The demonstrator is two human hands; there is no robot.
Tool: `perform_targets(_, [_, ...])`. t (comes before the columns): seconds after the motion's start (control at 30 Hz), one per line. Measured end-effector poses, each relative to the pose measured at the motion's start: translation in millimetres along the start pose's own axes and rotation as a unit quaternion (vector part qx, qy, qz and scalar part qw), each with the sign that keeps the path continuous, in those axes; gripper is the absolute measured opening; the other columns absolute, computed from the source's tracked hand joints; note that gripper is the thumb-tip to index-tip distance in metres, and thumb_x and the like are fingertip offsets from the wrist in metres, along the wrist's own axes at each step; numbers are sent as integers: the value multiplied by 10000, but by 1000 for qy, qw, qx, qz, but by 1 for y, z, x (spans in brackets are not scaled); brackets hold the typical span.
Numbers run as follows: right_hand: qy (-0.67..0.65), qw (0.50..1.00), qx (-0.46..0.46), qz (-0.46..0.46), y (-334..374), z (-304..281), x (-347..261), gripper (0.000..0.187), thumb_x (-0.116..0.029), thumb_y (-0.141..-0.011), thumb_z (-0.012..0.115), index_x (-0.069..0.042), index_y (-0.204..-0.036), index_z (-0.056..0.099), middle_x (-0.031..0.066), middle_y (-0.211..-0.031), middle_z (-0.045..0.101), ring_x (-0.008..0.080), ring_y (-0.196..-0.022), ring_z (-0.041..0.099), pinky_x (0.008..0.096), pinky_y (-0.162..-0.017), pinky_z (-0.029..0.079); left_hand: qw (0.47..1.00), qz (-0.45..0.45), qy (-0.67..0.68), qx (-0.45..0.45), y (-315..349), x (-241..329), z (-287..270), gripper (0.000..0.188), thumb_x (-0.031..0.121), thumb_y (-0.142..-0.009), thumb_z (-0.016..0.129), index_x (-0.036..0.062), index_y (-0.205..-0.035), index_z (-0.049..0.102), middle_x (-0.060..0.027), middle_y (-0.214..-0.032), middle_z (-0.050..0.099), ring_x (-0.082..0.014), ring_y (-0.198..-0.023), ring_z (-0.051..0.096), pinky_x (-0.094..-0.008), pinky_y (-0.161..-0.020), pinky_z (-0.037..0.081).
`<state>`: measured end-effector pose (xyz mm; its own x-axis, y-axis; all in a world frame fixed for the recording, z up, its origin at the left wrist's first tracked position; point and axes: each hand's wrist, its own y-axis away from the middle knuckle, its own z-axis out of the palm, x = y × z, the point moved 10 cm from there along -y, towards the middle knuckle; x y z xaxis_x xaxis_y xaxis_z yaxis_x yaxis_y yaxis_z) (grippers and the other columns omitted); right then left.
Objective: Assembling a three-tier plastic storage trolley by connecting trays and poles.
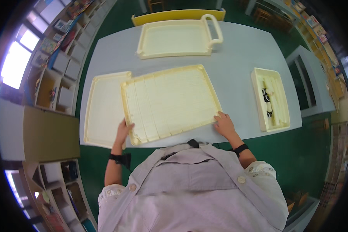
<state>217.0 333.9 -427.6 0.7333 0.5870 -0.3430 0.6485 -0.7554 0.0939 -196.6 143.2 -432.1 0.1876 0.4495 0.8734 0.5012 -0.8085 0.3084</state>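
A large cream plastic tray (170,102), its ribbed face up, is tilted slightly anticlockwise in front of me. My left hand (123,132) grips its lower left edge, thumb on the rim. On the lower right corner, my right hand (224,124) has its fingers closed over the rim. Part of the ribbed tray overlaps a second cream tray (104,104) lying on the table at the left. Whether the held tray rests on the table or is raised a little, I cannot tell.
The grey table (239,69) also bears a cream shelf tray with a looped handle (174,38) at the far side. At the right stands a cream box (255,96) holding pale tubes and black wheel-like parts. Shelving (62,85) lines the left; a yellow panel (179,16) stands beyond.
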Motion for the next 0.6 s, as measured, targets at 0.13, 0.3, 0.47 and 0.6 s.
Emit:
perform_targets(0.13, [38,991,12,125,39,-6,44,355,-146,-696,592,-87,-1044,552,148,-1199,424,354,-1063,426,417,-889,390,999,37,7,-5,-7,-17,67,400,114,-731,591,-19,-1096,496,-107,-934,595,-168,-832,552,-279,-736,428])
perform_targets(0.3, [-59,983,101,138,78,-26,59,369,-168,-706,559,-50,-1055,550,219,-1194,437,340,-1092,434,391,-980,315,991,90,-93,42,-29,-4,95,395,101,-722,581,-13,-1091,499,-143,-970,575,-239,-882,545,-319,-778,418])
perform_targets(0.47, [-120,960,147,205,89,-27,79,378,-210,-733,550,-48,-1074,544,202,-1170,476,329,-1064,469,366,-933,360,975,151,-146,71,-63,-22,92,406,88,-701,587,-15,-1083,496,-179,-1040,517,-310,-954,500,-374,-837,385])
perform_targets(0.6, [-501,814,169,240,98,-48,123,327,-212,-762,550,-68,-1055,564,152,-1075,557,276,-963,546,322,-833,422,965,142,-210,73,-60,6,98,422,79,-701,583,-19,-1099,481,-185,-1067,502,-313,-970,492,-374,-848,377])
